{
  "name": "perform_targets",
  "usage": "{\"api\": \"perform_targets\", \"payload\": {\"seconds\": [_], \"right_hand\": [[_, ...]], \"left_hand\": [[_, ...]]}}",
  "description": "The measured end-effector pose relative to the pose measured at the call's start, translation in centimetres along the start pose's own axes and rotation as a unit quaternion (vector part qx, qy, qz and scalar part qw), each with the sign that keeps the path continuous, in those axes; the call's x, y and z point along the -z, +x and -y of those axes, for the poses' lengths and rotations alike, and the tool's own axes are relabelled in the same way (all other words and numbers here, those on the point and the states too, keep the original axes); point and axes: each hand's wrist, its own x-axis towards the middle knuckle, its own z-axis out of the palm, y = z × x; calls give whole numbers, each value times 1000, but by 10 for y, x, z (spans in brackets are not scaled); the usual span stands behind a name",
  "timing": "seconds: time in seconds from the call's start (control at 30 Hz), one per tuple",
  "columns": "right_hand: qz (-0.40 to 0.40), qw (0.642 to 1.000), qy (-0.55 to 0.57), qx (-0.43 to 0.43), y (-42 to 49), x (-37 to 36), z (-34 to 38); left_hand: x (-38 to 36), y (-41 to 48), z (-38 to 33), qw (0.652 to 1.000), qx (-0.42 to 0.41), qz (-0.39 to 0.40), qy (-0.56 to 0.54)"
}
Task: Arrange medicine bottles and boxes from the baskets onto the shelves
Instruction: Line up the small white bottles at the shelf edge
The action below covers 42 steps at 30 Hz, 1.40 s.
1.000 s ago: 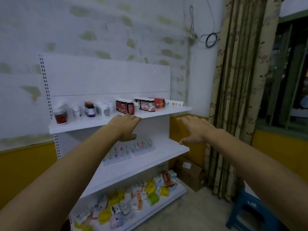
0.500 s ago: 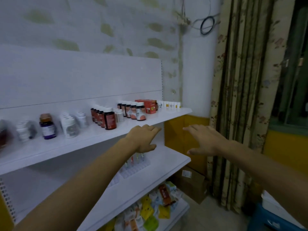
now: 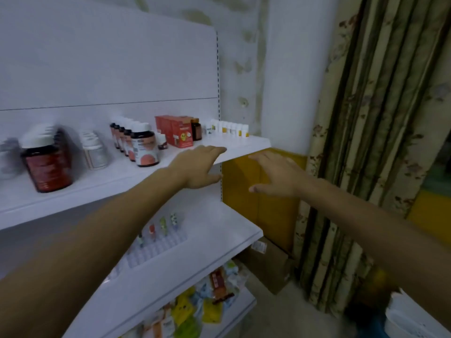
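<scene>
A white top shelf (image 3: pixel 251 145) carries dark medicine bottles with white caps (image 3: pixel 144 147), a large red-brown bottle (image 3: pixel 47 164), red boxes (image 3: pixel 177 132) and a row of small white vials (image 3: pixel 231 129). My left hand (image 3: pixel 199 167) reaches forward with straight fingers over the shelf's front edge, just in front of the red boxes, holding nothing. My right hand (image 3: pixel 278 175) is stretched out flat to the right of the shelf's end, below its corner, and is empty too.
The middle shelf (image 3: pixel 219 237) holds a clear tray with small vials (image 3: pixel 158 230). The bottom shelf has colourful sachets and packets (image 3: pixel 195 311). A cardboard box (image 3: pixel 266 262) stands on the floor by the patterned curtain (image 3: pixel 366 142). A white basket edge (image 3: pixel 412 318) shows at the lower right.
The view has moved closer to the shelves and to the right. Both hands have gone forward; my left hand now reaches over the top shelf's edge.
</scene>
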Motion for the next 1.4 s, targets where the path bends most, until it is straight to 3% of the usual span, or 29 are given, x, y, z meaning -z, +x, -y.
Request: {"api": "perform_targets", "payload": {"seconds": [0.17,0.4,0.53,0.67,0.87,1.07,1.13,1.17,1.23,1.27,1.33,1.4], "right_hand": [[-4,995,104,-3,51,-45,-81],[-111,964,242,-14,157,-80,-142],[-152,954,258,-30,237,-89,-172],[-157,953,252,-65,311,-103,-193],[-146,940,299,-79,360,-125,-206],[-131,927,351,-27,370,-128,-216],[-156,885,438,-1,360,-121,-222],[-145,837,527,21,357,-116,-227],[-31,718,690,80,355,-103,-237],[29,683,720,118,358,-99,-243],[97,668,711,195,365,-95,-254],[133,657,700,246,372,-93,-262]], "left_hand": [[-53,71,-14,998,26,29,-55],[-67,150,10,989,90,-49,-109],[-82,196,31,992,66,-53,-88],[-97,247,46,992,70,-34,-98],[-108,299,50,982,100,-70,-141],[-111,319,37,966,166,-127,-155],[-113,321,29,950,205,-157,-177],[-112,322,23,937,225,-178,-199],[-111,328,9,900,260,-222,-270],[-111,332,3,877,273,-236,-318],[-112,339,-12,818,283,-250,-434],[-112,346,-25,736,285,-272,-551]]}}
